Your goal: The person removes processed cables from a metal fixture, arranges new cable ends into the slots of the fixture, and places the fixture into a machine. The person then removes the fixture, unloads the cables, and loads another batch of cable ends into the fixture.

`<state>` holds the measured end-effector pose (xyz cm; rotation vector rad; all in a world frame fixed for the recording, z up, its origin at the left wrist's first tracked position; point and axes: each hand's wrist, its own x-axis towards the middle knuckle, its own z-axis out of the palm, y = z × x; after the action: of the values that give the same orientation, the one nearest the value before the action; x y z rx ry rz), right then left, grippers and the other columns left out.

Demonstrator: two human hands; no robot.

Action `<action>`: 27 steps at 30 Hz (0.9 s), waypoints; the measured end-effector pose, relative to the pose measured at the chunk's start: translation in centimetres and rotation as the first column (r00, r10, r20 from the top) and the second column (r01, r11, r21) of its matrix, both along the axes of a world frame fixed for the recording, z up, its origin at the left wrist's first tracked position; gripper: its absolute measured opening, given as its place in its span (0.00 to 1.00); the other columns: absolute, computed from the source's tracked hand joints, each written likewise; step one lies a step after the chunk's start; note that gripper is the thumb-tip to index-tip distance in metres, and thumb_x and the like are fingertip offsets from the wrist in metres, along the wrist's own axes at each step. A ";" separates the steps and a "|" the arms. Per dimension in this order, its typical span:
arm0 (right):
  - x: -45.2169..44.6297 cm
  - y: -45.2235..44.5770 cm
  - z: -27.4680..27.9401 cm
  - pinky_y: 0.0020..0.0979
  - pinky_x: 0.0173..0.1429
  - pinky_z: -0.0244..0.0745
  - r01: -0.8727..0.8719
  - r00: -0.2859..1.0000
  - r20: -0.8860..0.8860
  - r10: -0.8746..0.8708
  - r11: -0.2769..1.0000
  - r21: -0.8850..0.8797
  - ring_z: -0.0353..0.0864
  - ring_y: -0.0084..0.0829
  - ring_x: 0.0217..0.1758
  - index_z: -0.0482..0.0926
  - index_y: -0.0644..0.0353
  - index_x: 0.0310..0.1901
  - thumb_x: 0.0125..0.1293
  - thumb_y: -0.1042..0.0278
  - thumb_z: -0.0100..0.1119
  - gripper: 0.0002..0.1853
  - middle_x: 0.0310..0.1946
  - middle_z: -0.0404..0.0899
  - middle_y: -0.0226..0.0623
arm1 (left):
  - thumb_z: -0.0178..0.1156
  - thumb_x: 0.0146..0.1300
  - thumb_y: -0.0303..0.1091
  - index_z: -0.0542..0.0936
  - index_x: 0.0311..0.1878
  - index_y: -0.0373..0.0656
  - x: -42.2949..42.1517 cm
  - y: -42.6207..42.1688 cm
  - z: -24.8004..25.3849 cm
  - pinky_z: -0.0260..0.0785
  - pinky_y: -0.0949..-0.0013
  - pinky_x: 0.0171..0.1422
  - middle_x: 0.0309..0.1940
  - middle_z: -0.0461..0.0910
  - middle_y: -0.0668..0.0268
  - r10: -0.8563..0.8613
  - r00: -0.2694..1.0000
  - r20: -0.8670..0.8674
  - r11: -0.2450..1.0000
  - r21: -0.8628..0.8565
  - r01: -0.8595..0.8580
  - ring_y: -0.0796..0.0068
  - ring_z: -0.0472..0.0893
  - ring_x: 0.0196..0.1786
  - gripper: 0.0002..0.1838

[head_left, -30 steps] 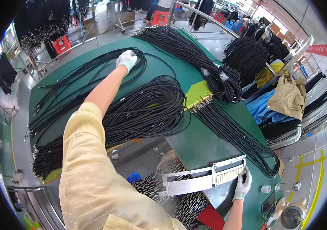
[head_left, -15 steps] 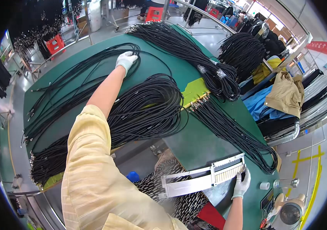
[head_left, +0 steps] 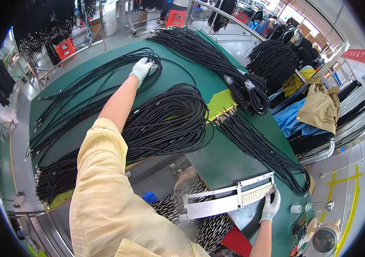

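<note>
In a white glove, my left hand reaches across the table to the looped end of a loose bunch of black cables. Its fingers look closed around some of the strands, though the fingertips are partly hidden. My right hand, also gloved, grips the right end of a long white metal fixture with a row of slots and pale strips. The fixture sits slightly tilted at the table's near edge. Between my arms lies a thick coiled bundle of black cables.
Another cable bundle lies at the back of the green table, and one more on the right. Near the right edge are a white cup, a glass jar and a small fan. Clothes hang beyond.
The whole view has shifted slightly to the right. My left hand stays at the cable loop with its fingers slightly changed, and my right hand keeps hold of the fixture.
</note>
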<state>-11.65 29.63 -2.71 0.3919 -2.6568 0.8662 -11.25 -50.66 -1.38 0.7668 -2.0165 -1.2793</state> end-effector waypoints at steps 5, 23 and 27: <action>0.2 -0.4 0.5 0.38 0.71 0.64 0.012 1.000 -0.001 -0.012 1.000 0.022 0.75 0.40 0.63 0.73 0.68 0.62 0.64 0.66 0.65 0.26 0.59 0.77 0.46 | 0.59 0.65 0.48 0.83 0.50 0.46 -1.6 -3.1 -3.1 0.68 0.63 0.60 0.49 0.84 0.58 -0.018 1.000 0.016 0.999 -0.027 0.018 0.60 0.80 0.56 0.19; -0.2 0.2 -0.1 0.38 0.70 0.65 -0.008 1.000 -0.008 0.008 1.000 -0.007 0.75 0.40 0.62 0.74 0.66 0.62 0.65 0.64 0.65 0.26 0.58 0.77 0.45 | 0.58 0.61 0.44 0.84 0.50 0.44 -0.6 -0.9 -1.4 0.67 0.67 0.61 0.49 0.84 0.59 -0.090 0.996 -0.008 0.993 0.069 0.091 0.64 0.79 0.56 0.18; -0.2 0.2 -0.1 0.38 0.70 0.66 -0.017 1.000 -0.007 0.017 1.000 -0.015 0.75 0.40 0.62 0.74 0.66 0.62 0.65 0.63 0.64 0.26 0.58 0.77 0.45 | 0.58 0.60 0.41 0.84 0.48 0.44 -0.4 -0.4 -1.0 0.66 0.68 0.61 0.46 0.85 0.61 -0.063 0.998 -0.027 0.994 0.086 0.065 0.67 0.79 0.56 0.17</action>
<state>-11.83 29.82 -2.76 0.4136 -2.6429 0.8876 -11.63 -51.04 -2.37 0.7279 -1.9921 -1.4139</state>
